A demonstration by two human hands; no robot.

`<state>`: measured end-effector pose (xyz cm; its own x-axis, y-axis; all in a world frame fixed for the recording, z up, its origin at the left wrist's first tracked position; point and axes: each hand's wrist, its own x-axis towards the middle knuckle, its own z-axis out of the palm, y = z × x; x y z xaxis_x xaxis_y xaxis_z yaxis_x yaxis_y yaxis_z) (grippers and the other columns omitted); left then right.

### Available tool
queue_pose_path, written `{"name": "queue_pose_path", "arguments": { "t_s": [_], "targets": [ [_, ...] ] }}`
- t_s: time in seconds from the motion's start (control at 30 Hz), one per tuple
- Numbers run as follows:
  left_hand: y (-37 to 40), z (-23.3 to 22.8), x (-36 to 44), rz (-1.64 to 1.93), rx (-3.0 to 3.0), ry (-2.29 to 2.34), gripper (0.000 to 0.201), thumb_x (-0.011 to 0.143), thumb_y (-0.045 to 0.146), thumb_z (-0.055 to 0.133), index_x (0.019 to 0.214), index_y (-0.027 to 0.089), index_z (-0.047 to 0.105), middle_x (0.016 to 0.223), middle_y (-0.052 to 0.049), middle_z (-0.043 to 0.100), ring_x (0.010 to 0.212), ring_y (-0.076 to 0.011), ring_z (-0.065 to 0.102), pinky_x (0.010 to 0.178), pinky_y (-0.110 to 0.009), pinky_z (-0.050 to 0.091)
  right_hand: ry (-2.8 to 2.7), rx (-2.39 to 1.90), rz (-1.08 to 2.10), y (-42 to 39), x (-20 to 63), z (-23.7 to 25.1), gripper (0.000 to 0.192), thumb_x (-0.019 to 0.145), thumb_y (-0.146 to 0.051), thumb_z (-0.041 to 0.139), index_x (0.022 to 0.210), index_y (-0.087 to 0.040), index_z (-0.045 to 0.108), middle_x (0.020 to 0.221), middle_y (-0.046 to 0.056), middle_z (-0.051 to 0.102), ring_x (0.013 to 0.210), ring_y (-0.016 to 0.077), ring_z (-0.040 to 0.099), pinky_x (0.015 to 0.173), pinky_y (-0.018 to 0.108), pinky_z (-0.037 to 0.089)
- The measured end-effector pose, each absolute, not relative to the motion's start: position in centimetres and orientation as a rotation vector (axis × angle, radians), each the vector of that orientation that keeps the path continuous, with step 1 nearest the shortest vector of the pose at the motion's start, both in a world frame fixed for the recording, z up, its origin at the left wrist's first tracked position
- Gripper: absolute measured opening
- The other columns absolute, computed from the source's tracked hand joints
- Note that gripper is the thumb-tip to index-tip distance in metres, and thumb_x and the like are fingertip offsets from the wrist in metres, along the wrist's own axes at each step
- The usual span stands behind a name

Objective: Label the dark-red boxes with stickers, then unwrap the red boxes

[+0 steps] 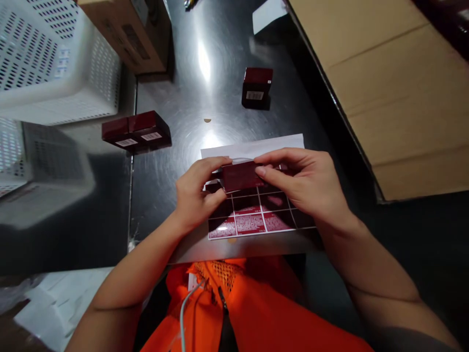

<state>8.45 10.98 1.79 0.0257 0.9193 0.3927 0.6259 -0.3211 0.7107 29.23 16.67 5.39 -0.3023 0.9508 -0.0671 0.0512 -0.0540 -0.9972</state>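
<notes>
A small dark red box [240,177] is held up over a sheet of dark red labels [249,224] printed with white text. My left hand [196,193] grips its left end, thumb below and fingers along the top. At the upper right edge of the box, my right hand [308,178] has its thumb and index finger pinched together against it. A thin pale strip shows along the top edge between the two index fingers; I cannot make out what it is. White backing paper [252,145] sticks out behind the box.
Two dark red boxes [137,131] stand side by side at left on the metal table [205,93], and another dark red box [256,88] stands farther back. White perforated baskets [91,83] and a brown carton [126,36] are at upper left. A large cardboard sheet [388,98] fills the right.
</notes>
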Motion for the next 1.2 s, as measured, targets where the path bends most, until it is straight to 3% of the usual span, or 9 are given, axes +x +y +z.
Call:
{"name": "queue_pose_path", "arguments": {
  "t_s": [0.3, 0.63, 0.7, 0.8, 0.87, 1.07, 1.13, 1.2],
  "targets": [
    [10.9, 1.9, 8.5, 1.201, 2.079, 1.576, 0.033, 0.087, 0.026, 0.07, 0.119, 0.021, 0.066, 0.116, -0.004, 0.076, 0.102, -0.0183, 0.072, 0.08, -0.027, 0.063, -1.464, -1.169, 1.438, 16.5, 29.1, 5.6, 0.014, 0.077, -0.024, 0.08, 0.089, -0.015, 0.078, 0.077, 0.002, 0.075, 0.063, 0.0129, 0.07, 0.055, 0.022, 0.059],
    [10.7, 2.1, 8.5, 1.22, 2.106, 1.565, 0.035, 0.084, 0.019, 0.07, 0.119, 0.021, 0.065, 0.115, -0.004, 0.076, 0.103, -0.0179, 0.072, 0.083, -0.028, 0.064, -1.603, -1.174, 1.24, 16.0, 29.3, 5.2, 0.016, 0.081, -0.027, 0.078, 0.095, -0.018, 0.079, 0.075, 0.0, 0.07, 0.068, 0.0131, 0.067, 0.06, 0.024, 0.059],
    [10.8, 2.0, 8.5, 1.23, 2.088, 1.559, 0.036, 0.084, 0.018, 0.071, 0.119, 0.021, 0.066, 0.115, -0.004, 0.076, 0.104, -0.0181, 0.072, 0.084, -0.028, 0.064, -1.629, -1.174, 1.18, 16.1, 29.5, 5.0, 0.03, 0.081, -0.029, 0.079, 0.11, -0.021, 0.077, 0.074, -0.001, 0.068, 0.068, 0.0127, 0.065, 0.064, 0.026, 0.06],
    [10.9, 1.8, 8.5, 1.241, 2.02, 1.55, 0.034, 0.084, 0.021, 0.071, 0.118, 0.021, 0.067, 0.114, -0.004, 0.076, 0.105, -0.0181, 0.072, 0.083, -0.027, 0.064, -1.586, -1.172, 1.139, 16.7, 29.8, 4.5, 0.064, 0.079, -0.032, 0.082, 0.139, -0.026, 0.06, 0.08, -0.002, 0.066, 0.069, 0.0122, 0.064, 0.068, 0.027, 0.061],
    [11.0, 1.6, 8.4, 1.271, 1.974, 1.514, 0.034, 0.085, 0.025, 0.072, 0.118, 0.021, 0.067, 0.113, -0.005, 0.076, 0.104, -0.0177, 0.073, 0.081, -0.026, 0.064, -1.523, -1.132, 1.238, 17.2, 30.0, 4.3, 0.075, 0.078, -0.038, 0.083, 0.145, -0.027, 0.053, 0.093, 0.001, 0.068, 0.075, 0.0128, 0.066, 0.069, 0.026, 0.061],
    [11.0, 1.7, 8.3, 1.256, 1.956, 1.34, 0.036, 0.082, 0.026, 0.074, 0.117, 0.021, 0.068, 0.115, -0.008, 0.076, 0.106, -0.0192, 0.073, 0.082, -0.028, 0.064, -1.483, -1.083, 1.686, 17.7, 30.0, 4.3, 0.08, 0.067, -0.047, 0.089, 0.137, -0.026, 0.057, 0.128, 0.012, 0.064, 0.1, 0.0203, 0.068, 0.077, 0.033, 0.063],
    [11.1, 1.9, 8.3, 1.262, 1.879, 1.291, 0.036, 0.081, 0.03, 0.076, 0.116, 0.021, 0.069, 0.114, -0.009, 0.076, 0.104, -0.0204, 0.073, 0.078, -0.028, 0.064, -1.424, -1.113, 1.757, 17.9, 29.9, 4.3, 0.084, 0.063, -0.049, 0.09, 0.137, -0.027, 0.056, 0.133, 0.013, 0.061, 0.101, 0.0207, 0.068, 0.079, 0.033, 0.062],
    [11.3, 2.5, 8.2, 1.261, 1.785, 1.249, 0.041, 0.078, 0.034, 0.08, 0.115, 0.021, 0.07, 0.115, -0.01, 0.075, 0.103, -0.0218, 0.073, 0.077, -0.03, 0.064, -1.369, -1.099, 1.874, 18.0, 29.6, 4.3, 0.086, 0.06, -0.051, 0.091, 0.135, -0.027, 0.057, 0.125, 0.011, 0.065, 0.093, 0.019, 0.069, 0.075, 0.031, 0.061]
  ]
}}
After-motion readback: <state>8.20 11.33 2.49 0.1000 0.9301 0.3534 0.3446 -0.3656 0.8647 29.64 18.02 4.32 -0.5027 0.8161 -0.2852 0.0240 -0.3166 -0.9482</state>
